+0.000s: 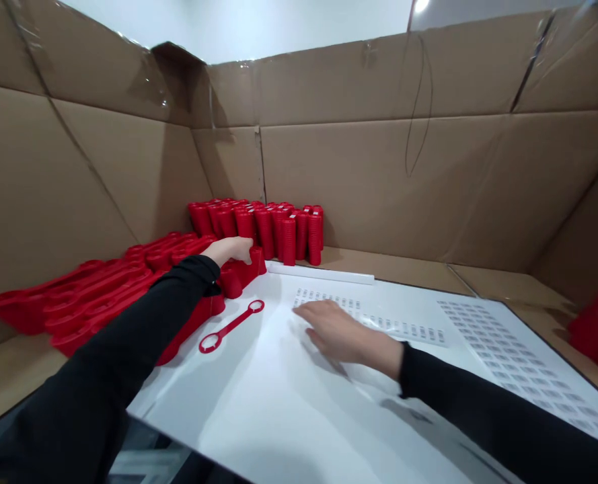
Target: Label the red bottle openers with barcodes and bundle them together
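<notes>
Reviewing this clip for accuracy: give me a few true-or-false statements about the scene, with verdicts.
1. The left hand touches a red plastic stack. True.
2. The right hand grips a red strap. False: it rests open on a white sheet, and the strap lies apart from it.
3. Upright red stacks stand by a cardboard wall. True.
4. The white sheet has no labels. False: rows of small labels lie on it.

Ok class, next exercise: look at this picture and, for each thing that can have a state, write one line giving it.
Left hand: resting on the red stack's end.
Right hand: open, palm down over the white sheet.
Red double-ring strap: lying flat, alone.
Red strap pile: lying on its side.
Red stacks: standing upright in rows.
Barcode label sheet: lying flat.
</notes>
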Motion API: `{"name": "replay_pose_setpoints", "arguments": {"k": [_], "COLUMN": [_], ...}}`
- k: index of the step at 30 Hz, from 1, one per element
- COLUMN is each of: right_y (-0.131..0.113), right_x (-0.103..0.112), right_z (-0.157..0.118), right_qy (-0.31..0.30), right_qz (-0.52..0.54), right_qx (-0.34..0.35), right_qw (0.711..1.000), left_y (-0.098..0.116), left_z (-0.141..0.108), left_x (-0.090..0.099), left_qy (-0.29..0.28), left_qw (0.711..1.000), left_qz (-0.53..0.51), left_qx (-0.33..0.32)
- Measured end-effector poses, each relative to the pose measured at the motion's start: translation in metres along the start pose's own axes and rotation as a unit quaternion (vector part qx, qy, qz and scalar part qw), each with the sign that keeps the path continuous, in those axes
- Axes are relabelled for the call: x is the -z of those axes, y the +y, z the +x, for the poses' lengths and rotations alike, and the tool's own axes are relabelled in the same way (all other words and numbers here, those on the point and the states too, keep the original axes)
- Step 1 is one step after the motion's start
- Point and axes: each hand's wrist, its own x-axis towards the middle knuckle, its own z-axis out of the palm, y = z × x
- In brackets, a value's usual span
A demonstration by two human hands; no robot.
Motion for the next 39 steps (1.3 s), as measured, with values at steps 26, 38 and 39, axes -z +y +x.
{"name": "replay_pose_setpoints", "arguments": {"k": [26, 38, 39], "right_y": [-0.026, -0.01, -0.011], "right_x": [0.003, 0.012, 0.011], "right_z": [-0.044, -0.1, -0.104], "right_qy": [-0.033, -0.065, -0.064], "right_qz": [-0.051, 0.097, 0.099], "right_qx": [0.109, -0.083, -0.092], "right_qw": [0.992, 0.99, 0.989], "left_y": [0.125, 0.159, 0.163], "left_z": [0.09, 0.088, 0.087], "left_x": [0.032, -0.001, -0.006], "left_qy": [0.348, 0.342, 0.344], "left_qw": [0.926, 0.932, 0.931], "left_qz": [-0.068, -0.106, -0.115], "left_qx": [-0.131, -0.052, -0.042]}}
